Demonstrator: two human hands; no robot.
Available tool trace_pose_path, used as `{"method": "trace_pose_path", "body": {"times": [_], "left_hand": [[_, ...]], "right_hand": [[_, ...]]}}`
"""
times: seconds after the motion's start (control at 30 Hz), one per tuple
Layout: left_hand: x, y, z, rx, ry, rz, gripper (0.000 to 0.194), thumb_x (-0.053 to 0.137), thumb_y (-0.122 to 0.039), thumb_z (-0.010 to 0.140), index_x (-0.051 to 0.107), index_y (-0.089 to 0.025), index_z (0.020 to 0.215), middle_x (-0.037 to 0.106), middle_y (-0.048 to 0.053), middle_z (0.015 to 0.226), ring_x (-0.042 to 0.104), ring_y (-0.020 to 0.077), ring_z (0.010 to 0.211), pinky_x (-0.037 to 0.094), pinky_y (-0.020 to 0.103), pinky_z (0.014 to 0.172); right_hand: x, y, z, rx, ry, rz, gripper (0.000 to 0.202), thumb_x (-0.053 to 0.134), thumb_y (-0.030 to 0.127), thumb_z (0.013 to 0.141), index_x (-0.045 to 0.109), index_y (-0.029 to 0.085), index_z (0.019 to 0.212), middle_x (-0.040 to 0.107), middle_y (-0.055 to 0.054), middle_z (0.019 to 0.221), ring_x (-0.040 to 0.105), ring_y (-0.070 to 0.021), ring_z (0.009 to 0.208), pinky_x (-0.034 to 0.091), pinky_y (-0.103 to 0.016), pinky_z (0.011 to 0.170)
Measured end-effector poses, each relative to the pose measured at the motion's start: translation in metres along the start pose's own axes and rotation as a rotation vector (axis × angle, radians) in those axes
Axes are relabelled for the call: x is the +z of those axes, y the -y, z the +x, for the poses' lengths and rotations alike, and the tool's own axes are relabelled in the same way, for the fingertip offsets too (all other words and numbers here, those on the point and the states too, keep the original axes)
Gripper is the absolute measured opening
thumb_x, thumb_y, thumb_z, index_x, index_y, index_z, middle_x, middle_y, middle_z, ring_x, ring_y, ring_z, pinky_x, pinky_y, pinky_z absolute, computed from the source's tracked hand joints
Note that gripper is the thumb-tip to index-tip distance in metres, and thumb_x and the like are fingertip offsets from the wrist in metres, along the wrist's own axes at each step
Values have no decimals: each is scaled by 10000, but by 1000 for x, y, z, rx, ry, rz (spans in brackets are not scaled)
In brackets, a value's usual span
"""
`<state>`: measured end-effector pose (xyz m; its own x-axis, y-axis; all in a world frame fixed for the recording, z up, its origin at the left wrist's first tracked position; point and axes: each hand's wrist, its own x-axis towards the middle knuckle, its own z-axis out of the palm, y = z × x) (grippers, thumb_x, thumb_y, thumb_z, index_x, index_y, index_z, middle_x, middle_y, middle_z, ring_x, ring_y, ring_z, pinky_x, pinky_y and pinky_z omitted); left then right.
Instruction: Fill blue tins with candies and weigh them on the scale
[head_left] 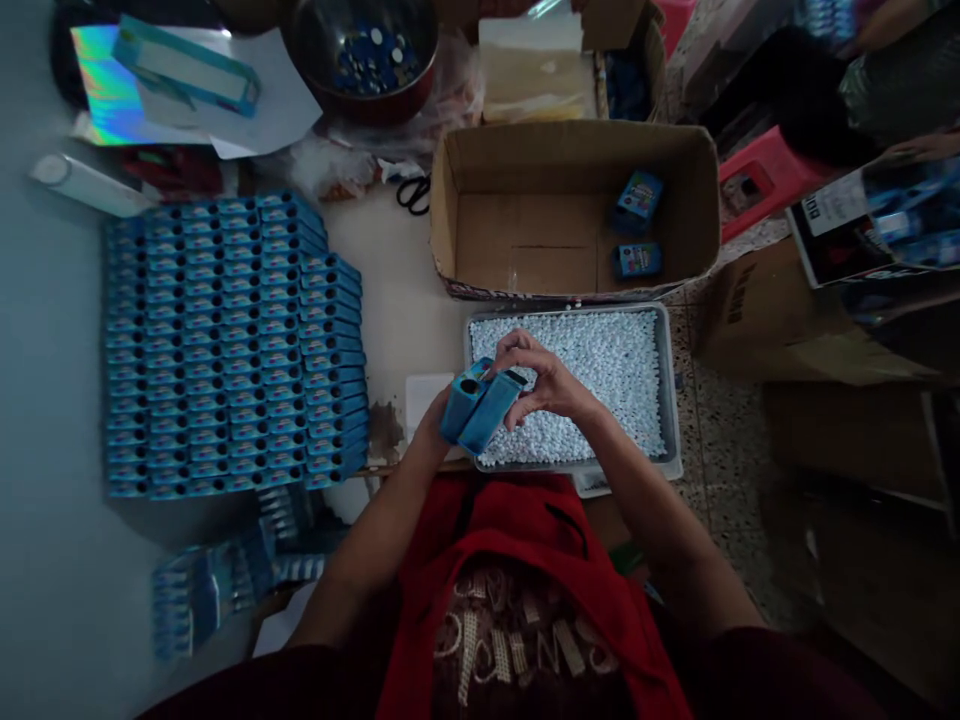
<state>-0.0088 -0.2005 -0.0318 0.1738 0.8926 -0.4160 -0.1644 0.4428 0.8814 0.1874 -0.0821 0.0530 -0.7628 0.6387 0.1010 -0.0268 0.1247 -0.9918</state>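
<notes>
Over the left edge of a tray of small white pellets, my two hands hold a pair of small blue boxes. My left hand is closed around the lower left side of the left blue box, whose upper end shows a round dark hole. Leaning against it is the right blue box, with a dark upper end. My right hand has its fingers bent around that upper end, with the thumb along its right side. The left hand's fingers are mostly hidden behind the boxes.
Stacked blue boxes fill the table's left side. Behind the tray stands an open cardboard carton with a few blue boxes inside. Black scissors lie beside it. A metal bowl holds round pieces. Another person is at upper right.
</notes>
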Motion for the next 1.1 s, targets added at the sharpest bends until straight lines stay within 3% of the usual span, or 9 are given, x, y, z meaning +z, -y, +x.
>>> {"method": "trace_pose_path", "body": {"times": [0.13, 0.23, 0.37, 0.5, 0.63, 0.73, 0.87, 1.0, 1.1], "left_hand": [[-3, 5, -33, -169, 164, -162, 1075, 437, -1163, 852, 822, -201, 1140, 833, 161, 924, 839, 396, 869, 701, 593, 785], [-6, 10, -50, -155, 78, -213, 974, 577, -1134, 841, 815, -245, 1162, 837, 125, 967, 829, 381, 969, 700, 582, 911], [-7, 15, -57, -62, -89, -159, 1049, 1028, -918, 601, 758, -227, 1343, 830, 127, 1301, 750, 412, 1305, 609, 507, 1182], [2, 24, -59, -27, -230, -85, 1173, 1091, -813, 592, 631, -222, 1496, 761, 154, 1474, 714, 411, 1412, 567, 456, 1228], [9, 27, -64, -116, -103, -24, 1082, 1107, -638, 695, 554, -256, 1542, 747, 152, 1495, 751, 389, 1381, 598, 497, 1206], [13, 25, -63, -164, -57, 124, 1077, 1177, -507, 574, 588, -247, 1438, 779, 149, 1390, 766, 424, 1332, 597, 589, 1207], [22, 20, -53, -33, -120, 142, 976, 1138, -501, 664, 580, -253, 1426, 776, 156, 1406, 785, 407, 1293, 625, 559, 1161], [21, 19, -39, -9, -183, 416, 916, 1139, -466, 629, 619, -278, 1359, 840, 81, 1224, 849, 357, 1107, 689, 487, 1011], [8, 16, -32, -81, -306, 712, 828, 1126, -403, 614, 633, -262, 1264, 853, 72, 1165, 859, 376, 1120, 699, 499, 1020]], "right_hand": [[-3, 3, -19, 10, 66, -49, 730, 1039, 846, 638, 926, 331, 1143, 659, -110, 1335, 615, -344, 1317, 514, -561, 1249], [-2, -4, -44, 119, 84, 49, 817, 1077, 734, 715, 860, 399, 1428, 676, -114, 1478, 615, -355, 1430, 529, -574, 1275], [20, -24, -81, 364, 85, 380, 1249, 1073, 695, 753, 474, 436, 1818, 522, -148, 1822, 552, -393, 1650, 513, -624, 1333], [53, -41, -94, 467, -79, 240, 1180, 1002, 675, 835, 449, 352, 1826, 545, -178, 1805, 579, -422, 1627, 434, -658, 1392], [61, -54, -95, 414, -110, 109, 988, 951, 611, 874, 546, 354, 1738, 619, -149, 1726, 626, -419, 1546, 484, -629, 1346], [56, -61, -99, 353, -94, 106, 988, 971, 688, 823, 584, 322, 1655, 678, -149, 1604, 674, -403, 1442, 558, -586, 1257], [41, -64, -103, 221, -45, 88, 852, 903, 776, 912, 639, 293, 1563, 705, -137, 1523, 701, -349, 1385, 588, -515, 1199], [-3, -85, -80, 101, 119, -34, 790, 768, 852, 1005, 710, 283, 1550, 789, -133, 1483, 752, -330, 1353, 603, -485, 1161], [-44, -124, -35, -19, 74, -408, 623, 523, 734, 1187, 814, 222, 1389, 856, -161, 1337, 780, -346, 1302, 560, -576, 1220]]}}
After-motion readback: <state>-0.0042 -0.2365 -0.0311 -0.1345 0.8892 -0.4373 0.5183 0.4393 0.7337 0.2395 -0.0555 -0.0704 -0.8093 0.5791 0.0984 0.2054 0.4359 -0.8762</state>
